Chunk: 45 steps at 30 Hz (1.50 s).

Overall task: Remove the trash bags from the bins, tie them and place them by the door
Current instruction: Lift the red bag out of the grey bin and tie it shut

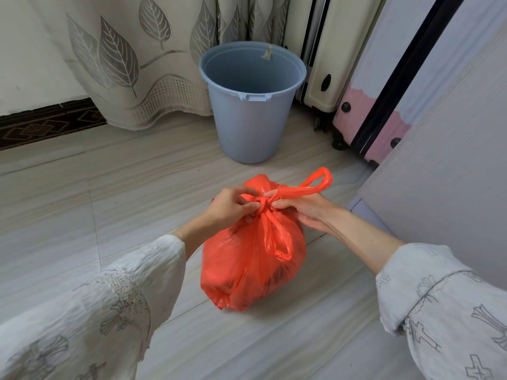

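Observation:
A full orange-red trash bag (pixel 247 270) sits on the pale floor in the middle of the view. Its two handle loops are crossed into a knot at the top. My left hand (pixel 230 207) pinches the knot from the left. My right hand (pixel 299 208) grips the handle on the right side, with one loop sticking out beyond it and another loop hanging down the bag's front. Behind the bag stands a blue-grey plastic bin (pixel 251 127) with no bag in it; a small scrap clings to its inner rim.
A leaf-patterned curtain (pixel 131 64) hangs behind the bin. Two upright suitcases, cream (pixel 326 56) and pink-white (pixel 384 105), stand at the back right. A pale cabinet panel (pixel 452 165) rises close on the right. A dark patterned skirting runs along the left wall.

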Each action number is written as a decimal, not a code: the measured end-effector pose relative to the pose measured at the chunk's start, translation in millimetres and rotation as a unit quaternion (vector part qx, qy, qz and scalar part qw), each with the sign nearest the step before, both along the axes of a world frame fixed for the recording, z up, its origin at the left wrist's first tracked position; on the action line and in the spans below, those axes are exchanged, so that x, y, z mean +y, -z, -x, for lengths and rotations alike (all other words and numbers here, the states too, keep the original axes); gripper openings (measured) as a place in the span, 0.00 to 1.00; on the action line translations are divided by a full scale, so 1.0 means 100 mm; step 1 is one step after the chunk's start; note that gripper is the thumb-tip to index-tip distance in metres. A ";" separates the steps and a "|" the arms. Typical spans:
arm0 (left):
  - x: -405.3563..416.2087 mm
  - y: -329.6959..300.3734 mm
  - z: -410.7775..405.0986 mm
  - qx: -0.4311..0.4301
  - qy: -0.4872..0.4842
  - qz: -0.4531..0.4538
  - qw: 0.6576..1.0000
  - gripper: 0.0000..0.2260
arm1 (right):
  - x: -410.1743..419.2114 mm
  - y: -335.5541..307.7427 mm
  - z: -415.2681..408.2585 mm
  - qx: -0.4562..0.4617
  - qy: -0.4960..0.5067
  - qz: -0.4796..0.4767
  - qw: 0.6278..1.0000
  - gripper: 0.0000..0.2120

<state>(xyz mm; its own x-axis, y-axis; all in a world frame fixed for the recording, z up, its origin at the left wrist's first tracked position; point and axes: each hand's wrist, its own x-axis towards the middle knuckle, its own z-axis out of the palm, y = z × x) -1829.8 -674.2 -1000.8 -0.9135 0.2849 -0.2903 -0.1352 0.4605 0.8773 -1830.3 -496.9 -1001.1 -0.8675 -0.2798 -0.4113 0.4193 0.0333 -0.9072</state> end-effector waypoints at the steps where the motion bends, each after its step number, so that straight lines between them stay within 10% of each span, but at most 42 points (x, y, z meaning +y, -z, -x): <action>1: 0.01 0.00 0.00 0.004 0.008 0.001 1.000 0.08 | 0.02 0.00 0.00 0.002 -0.005 -0.005 1.000 0.14; 14: 0.05 -0.19 -0.05 0.123 0.149 0.185 0.964 0.06 | 0.09 -0.10 0.01 -0.004 0.074 -0.129 0.989 0.05; 35: 0.26 -0.42 -0.22 0.159 0.215 0.170 0.948 0.05 | 0.46 -0.12 0.22 -0.063 0.205 -0.232 0.949 0.08; 45: 0.14 -0.16 -0.08 0.070 0.056 0.142 0.986 0.05 | 0.40 -0.34 0.00 -0.079 0.192 -0.117 0.971 0.05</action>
<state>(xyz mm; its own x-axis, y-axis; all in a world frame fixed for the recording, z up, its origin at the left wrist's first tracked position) -1821.6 -660.1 -985.2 -0.9178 0.3107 -0.2471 0.0427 0.6960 0.7168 -1830.7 -456.8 -967.1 -0.8107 0.1679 -0.5609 0.5746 0.0445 -0.8172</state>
